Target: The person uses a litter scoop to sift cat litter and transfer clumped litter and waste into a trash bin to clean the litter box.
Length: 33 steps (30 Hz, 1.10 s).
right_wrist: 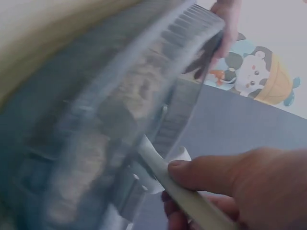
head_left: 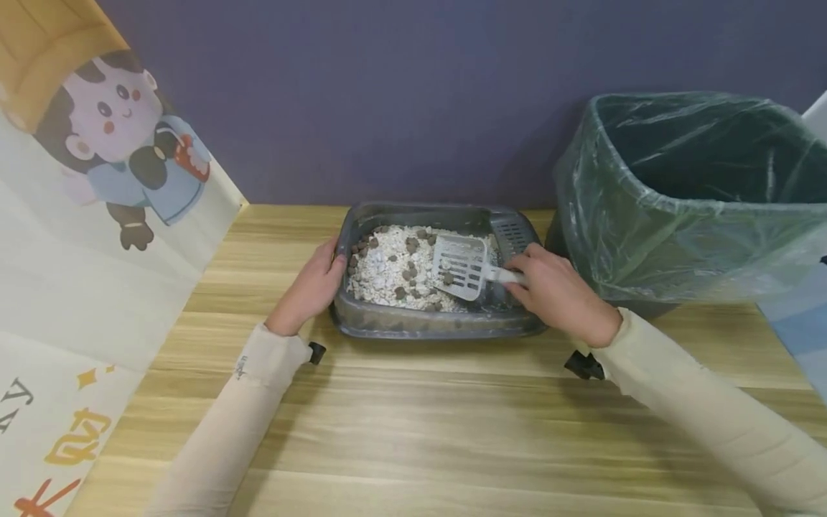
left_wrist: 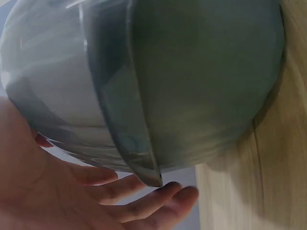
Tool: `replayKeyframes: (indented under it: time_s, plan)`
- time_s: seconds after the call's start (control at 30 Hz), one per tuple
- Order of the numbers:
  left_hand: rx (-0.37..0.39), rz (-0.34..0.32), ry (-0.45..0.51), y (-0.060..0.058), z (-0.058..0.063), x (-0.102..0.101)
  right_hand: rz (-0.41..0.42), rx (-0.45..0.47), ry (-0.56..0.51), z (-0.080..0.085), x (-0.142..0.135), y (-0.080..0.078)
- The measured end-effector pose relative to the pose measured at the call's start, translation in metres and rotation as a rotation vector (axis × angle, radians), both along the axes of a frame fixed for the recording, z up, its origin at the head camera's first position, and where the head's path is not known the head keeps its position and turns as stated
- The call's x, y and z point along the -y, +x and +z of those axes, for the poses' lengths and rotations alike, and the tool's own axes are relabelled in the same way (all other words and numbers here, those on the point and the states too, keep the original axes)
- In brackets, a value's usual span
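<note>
A dark grey litter box (head_left: 426,327) stands on the wooden table, holding pale litter (head_left: 377,276) dotted with several brown clumps (head_left: 412,246). My left hand (head_left: 316,283) grips its left rim; in the left wrist view the fingers (left_wrist: 144,208) reach along the outer wall. My right hand (head_left: 558,291) holds a white slotted litter scoop (head_left: 454,248) by the handle, thumb on top. The scoop's head lies over the right part of the litter, with a brown clump on its slots. In the blurred right wrist view, the handle (right_wrist: 177,191) runs between thumb and fingers.
A large dark bin (head_left: 646,251) lined with a clear plastic bag stands right of the litter box, close to my right hand. A purple-blue wall (head_left: 388,100) rises behind the table (head_left: 420,431). A printed cartoon panel (head_left: 52,287) borders the left side.
</note>
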<state>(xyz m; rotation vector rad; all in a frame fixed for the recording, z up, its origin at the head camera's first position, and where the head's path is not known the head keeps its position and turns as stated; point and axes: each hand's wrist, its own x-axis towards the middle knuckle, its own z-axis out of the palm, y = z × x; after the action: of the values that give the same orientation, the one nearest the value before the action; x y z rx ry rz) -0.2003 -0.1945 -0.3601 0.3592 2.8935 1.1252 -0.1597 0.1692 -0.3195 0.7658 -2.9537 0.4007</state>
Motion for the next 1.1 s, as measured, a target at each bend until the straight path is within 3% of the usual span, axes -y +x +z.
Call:
replayKeyframes:
  time_s: [0.2,0.4,0.5,0.7,0.93,1.1]
  plan:
    - [-0.003,-0.017,0.033,-0.001,0.002,-0.003,0.018,0.006,0.004,0.024,0.001,0.001]
    - [-0.008,-0.037,0.066,-0.002,-0.001,-0.005,0.048,0.18,0.184,0.042,-0.008,0.003]
    - [-0.022,-0.036,0.069,-0.002,-0.002,-0.006,0.096,0.237,0.218,0.044,-0.01,0.002]
    - [-0.039,-0.023,0.085,-0.004,0.0,-0.007,0.176,0.207,0.187,0.037,-0.006,-0.003]
    - [-0.023,0.017,0.114,-0.007,-0.004,-0.001,0.203,0.139,0.154,0.012,0.008,-0.015]
    - [-0.01,0.004,0.119,-0.011,-0.008,0.001,0.147,0.194,0.059,-0.011,0.017,-0.029]
